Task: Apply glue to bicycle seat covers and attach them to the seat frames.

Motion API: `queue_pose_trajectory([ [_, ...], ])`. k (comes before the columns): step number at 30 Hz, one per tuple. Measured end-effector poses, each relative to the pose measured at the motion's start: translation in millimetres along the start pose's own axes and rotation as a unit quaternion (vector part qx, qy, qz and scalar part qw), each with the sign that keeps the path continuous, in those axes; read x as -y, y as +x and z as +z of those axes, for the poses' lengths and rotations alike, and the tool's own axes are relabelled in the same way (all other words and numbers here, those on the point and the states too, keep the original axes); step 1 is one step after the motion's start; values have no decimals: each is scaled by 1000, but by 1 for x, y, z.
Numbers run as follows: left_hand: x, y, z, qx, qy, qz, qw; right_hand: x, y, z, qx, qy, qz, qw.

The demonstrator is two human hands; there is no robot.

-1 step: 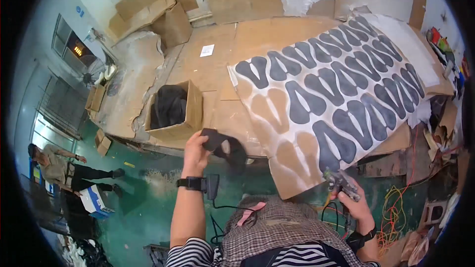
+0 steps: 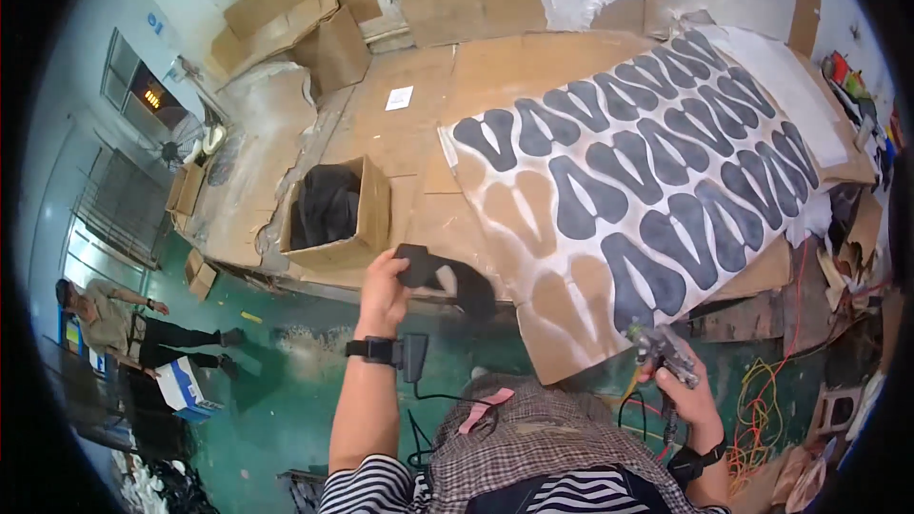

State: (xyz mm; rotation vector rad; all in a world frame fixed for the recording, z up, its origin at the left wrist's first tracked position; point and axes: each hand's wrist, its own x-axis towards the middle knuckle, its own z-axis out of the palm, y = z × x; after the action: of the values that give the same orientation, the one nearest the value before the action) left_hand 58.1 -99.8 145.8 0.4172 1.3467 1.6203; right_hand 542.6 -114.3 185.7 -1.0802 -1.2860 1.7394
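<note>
One black cutout piece (image 2: 446, 276) gripped in left hand (image 2: 381, 290); right hand (image 2: 687, 390) clasps spray gun (image 2: 664, 352).

At lower centre, the left hand (image 2: 381, 290) holds a black cut piece (image 2: 446, 276) beside an open cardboard box (image 2: 367, 219); at lower right, the right hand (image 2: 690, 395) grips a spray gun (image 2: 662, 347).

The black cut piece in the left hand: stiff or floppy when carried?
Likely floppy: the black cut piece droops past the left hand. Probably light, since it hangs from a fingertip pinch. Its thin, flat shape suggests it would slide rather than roll.
</note>
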Motion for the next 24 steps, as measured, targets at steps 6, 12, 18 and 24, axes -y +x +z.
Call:
queue_pose_trajectory([
  [6,39,15,28,-2,-6,-28,1000,45,31,-6,-26,-5,-82,996],
  [12,57,25,27,-40,0,-63,997,57,74,-6,-61,-72,-101,990],
  [18,64,38,11,-81,-47,-84,992,71,103,13,-29,-105,-95,989],
  [24,57,52,-2,-75,-56,-79,992,76,122,13,-34,-126,-42,990],
])
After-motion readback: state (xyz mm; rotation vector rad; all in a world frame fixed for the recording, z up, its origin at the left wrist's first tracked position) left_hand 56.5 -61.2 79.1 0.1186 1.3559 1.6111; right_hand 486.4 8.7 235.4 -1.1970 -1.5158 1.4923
